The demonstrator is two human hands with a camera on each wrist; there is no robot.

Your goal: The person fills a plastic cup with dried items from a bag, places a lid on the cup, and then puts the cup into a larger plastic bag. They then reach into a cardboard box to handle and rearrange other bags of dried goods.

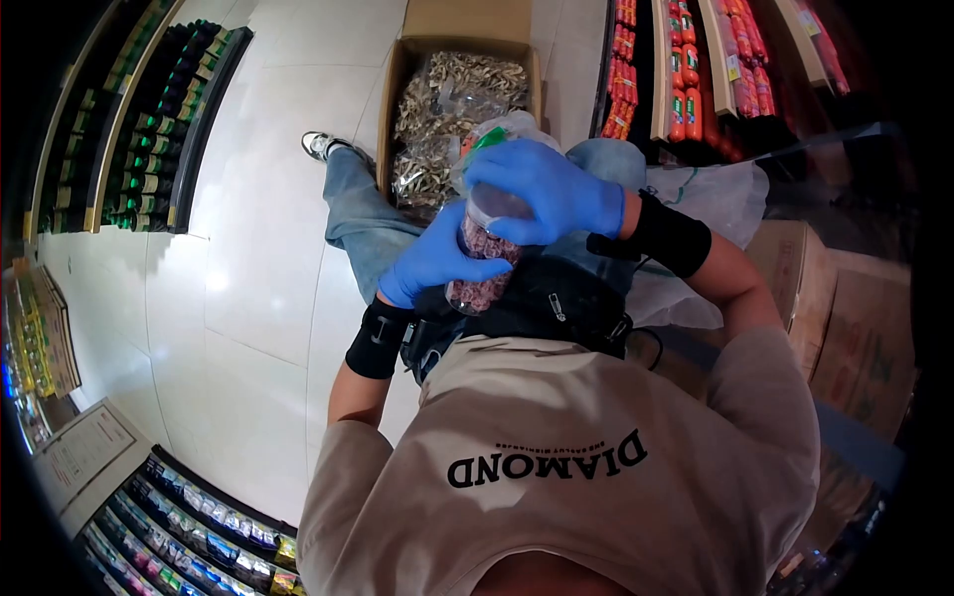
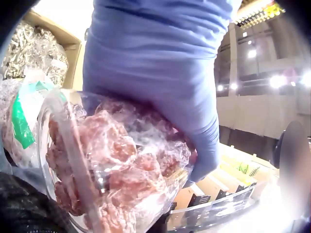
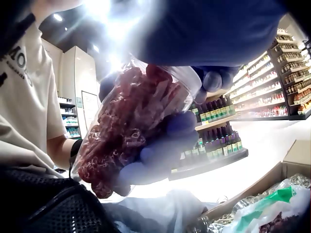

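Observation:
A clear plastic jar packed with reddish-pink, wrinkled dried pieces stands tilted in front of the person's waist. The blue-gloved left hand grips its body, thumb on one side and fingers on the other. Over the top end, the gloved right hand curls its fingers around the jar's pale lid. In the left wrist view the jar's base faces the camera. The right wrist view shows the dried pieces through the wall. Just beyond the hands lies a clear bag with a green strip.
An open cardboard box of bagged greyish dried pieces stands in front of the person. Bottle shelves rise at the left, and shelves of red packages at the right. Cartons and a plastic sheet lie at the right side.

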